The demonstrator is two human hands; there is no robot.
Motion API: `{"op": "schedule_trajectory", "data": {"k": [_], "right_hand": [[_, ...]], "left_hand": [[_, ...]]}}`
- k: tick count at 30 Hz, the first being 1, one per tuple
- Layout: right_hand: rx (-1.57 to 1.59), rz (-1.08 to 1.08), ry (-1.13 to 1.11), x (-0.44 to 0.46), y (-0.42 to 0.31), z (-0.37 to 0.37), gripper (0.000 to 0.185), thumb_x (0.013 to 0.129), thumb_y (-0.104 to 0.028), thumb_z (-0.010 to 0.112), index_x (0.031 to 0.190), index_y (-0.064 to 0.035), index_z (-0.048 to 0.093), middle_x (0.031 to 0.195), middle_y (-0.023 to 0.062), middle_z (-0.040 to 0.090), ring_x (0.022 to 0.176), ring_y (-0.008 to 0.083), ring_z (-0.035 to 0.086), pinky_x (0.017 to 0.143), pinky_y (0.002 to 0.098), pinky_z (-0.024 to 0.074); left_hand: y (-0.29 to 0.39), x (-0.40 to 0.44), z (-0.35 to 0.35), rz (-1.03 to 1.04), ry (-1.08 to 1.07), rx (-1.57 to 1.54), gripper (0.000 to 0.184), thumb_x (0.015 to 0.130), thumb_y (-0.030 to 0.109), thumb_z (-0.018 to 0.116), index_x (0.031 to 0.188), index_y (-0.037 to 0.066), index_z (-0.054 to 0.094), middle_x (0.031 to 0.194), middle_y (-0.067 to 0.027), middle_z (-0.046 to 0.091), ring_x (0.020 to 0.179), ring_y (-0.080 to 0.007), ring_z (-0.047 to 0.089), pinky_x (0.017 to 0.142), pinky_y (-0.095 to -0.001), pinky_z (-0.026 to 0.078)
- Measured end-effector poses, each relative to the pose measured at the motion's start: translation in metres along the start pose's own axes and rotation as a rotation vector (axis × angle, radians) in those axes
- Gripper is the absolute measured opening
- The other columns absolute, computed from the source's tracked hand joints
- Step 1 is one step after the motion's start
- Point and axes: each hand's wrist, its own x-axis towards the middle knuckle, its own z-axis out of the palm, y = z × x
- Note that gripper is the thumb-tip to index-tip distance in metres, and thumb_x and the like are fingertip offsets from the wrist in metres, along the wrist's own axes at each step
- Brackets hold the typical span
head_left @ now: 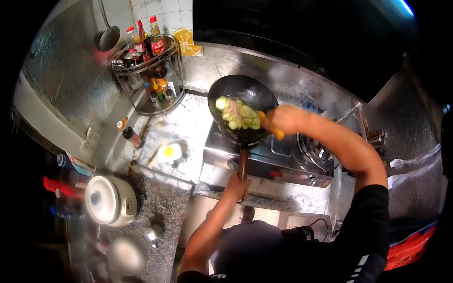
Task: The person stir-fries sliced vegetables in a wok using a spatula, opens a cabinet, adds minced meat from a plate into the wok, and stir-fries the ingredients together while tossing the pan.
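Note:
A black wok (257,87) is tilted above the left part of the gas stove (283,160). Sliced green vegetables with some pinkish pieces (239,114) lie inside it. My left hand (236,187) is wrapped round the wok's brown wooden handle (243,165). Over the wok's right rim is my right hand (285,120), closed on a yellow-orange utensil (279,134). The utensil's far end is blurred and partly hidden by the food and my hand.
A corner rack (163,111) with bottles stands at the back left. On the counter are a white plate (170,153) holding something yellow, a spice jar (132,137) and a white cooker (104,200). A dark hood (302,37) overhangs the stove.

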Motion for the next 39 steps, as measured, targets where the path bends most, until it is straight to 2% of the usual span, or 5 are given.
{"op": "schedule_trajectory", "data": {"k": [9,17,23,33,39], "right_hand": [[-0.292,-0.147,-0.191,-0.097,-0.118,-0.043,0.024,0.070,-0.017,0.057,0.092,-0.0088,0.059,0.077,0.0065,0.055,0.067,0.0181,0.057,0.052,0.0263,0.0466],[-0.152,0.036,-0.198,-0.072,-0.056,0.013,0.022,0.074,-0.015,0.054,0.094,-0.0080,0.058,0.082,0.0113,0.061,0.071,0.0238,0.063,0.058,0.0343,0.0513],[0.250,0.322,0.252,-0.051,-0.014,0.061,0.027,0.076,-0.009,0.056,0.102,-0.0095,0.057,0.085,0.0127,0.060,0.073,0.0252,0.063,0.063,0.0356,0.0499],[1.751,1.108,1.142,-0.058,-0.013,0.089,0.014,0.087,-0.012,0.047,0.098,-0.0073,0.054,0.069,0.0052,0.059,0.054,0.0115,0.056,0.044,0.0214,0.0423],[1.730,1.172,0.908,-0.049,-0.072,0.087,0.019,0.086,-0.021,0.053,0.100,-0.0077,0.056,0.066,0.0037,0.060,0.050,0.0112,0.057,0.042,0.0207,0.0404]], "left_hand": [[-0.002,0.001,0.000,-0.024,-0.006,-0.009,0.025,0.076,0.010,0.057,0.092,0.001,0.040,0.059,-0.0062,0.048,0.040,-0.0156,0.050,0.034,-0.0277,0.036],[0.003,0.000,0.001,-0.067,-0.004,-0.015,0.027,0.076,0.010,0.057,0.095,0.000,0.040,0.060,-0.0067,0.048,0.040,-0.0155,0.049,0.034,-0.0274,0.035],[-0.001,-0.001,0.001,-0.053,0.017,-0.005,0.026,0.078,0.008,0.058,0.094,0.004,0.039,0.060,-0.0050,0.047,0.040,-0.0136,0.045,0.035,-0.0267,0.035],[0.022,0.011,-0.003,-0.202,-0.194,-0.453,0.039,0.079,0.014,0.063,0.107,0.002,0.039,0.068,-0.0063,0.052,0.055,-0.0171,0.057,0.044,-0.0293,0.046],[0.013,0.018,-0.006,-0.237,-0.267,-0.537,0.030,0.080,0.012,0.061,0.103,0.008,0.042,0.066,-0.0019,0.050,0.049,-0.0131,0.050,0.043,-0.0256,0.043]]}}
